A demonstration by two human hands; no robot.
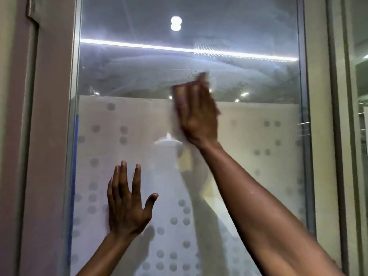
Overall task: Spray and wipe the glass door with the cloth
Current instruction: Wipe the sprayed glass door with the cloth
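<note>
Right hand [196, 114], centre frame, presses flat on a blurred cloth [175, 120], mostly hidden. Left hand [127, 204], lower left, splayed empty against glass door [249, 80]; smears possibly spray.

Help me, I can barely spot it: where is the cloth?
Head view, right of centre: the cloth is pressed under the right hand against the glass door, at the frosted band's top edge.
</note>
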